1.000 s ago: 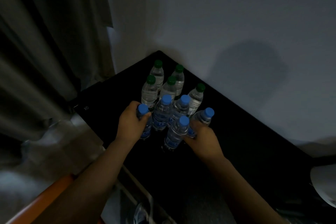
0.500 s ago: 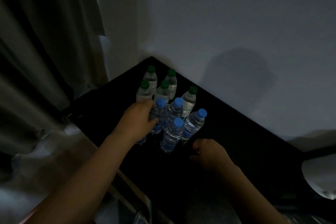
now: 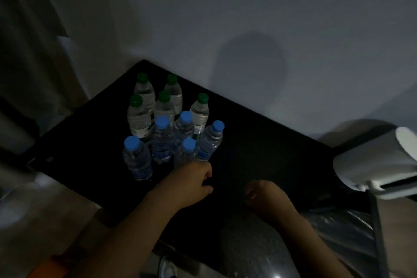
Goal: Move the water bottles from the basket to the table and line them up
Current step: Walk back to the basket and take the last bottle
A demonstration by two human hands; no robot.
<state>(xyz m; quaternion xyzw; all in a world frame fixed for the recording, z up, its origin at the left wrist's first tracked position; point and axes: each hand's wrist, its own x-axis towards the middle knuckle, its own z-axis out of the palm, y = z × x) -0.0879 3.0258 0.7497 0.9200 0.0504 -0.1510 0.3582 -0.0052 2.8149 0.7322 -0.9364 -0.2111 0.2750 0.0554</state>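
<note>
Just beyond my left hand (image 3: 191, 184) stand ten upright bottles (image 3: 168, 124) clustered on the black table (image 3: 259, 149), the nearest blue-capped bottle (image 3: 186, 153) touching its knuckles. Both hands are loosely curled and empty; my right hand (image 3: 262, 196) sits farther off.

Very dim, underexposed, noisy. Black table (image 3: 259, 142) crushes to near-solid dark. Soft round shadow on the grey wall (image 3: 316, 18) behind it, so the light is likely on the camera side. Faint glints on the bottles (image 3: 162, 124). Wide-angle bend at the edges; curtain (image 3: 27, 74) on the left is smeared and soft
</note>
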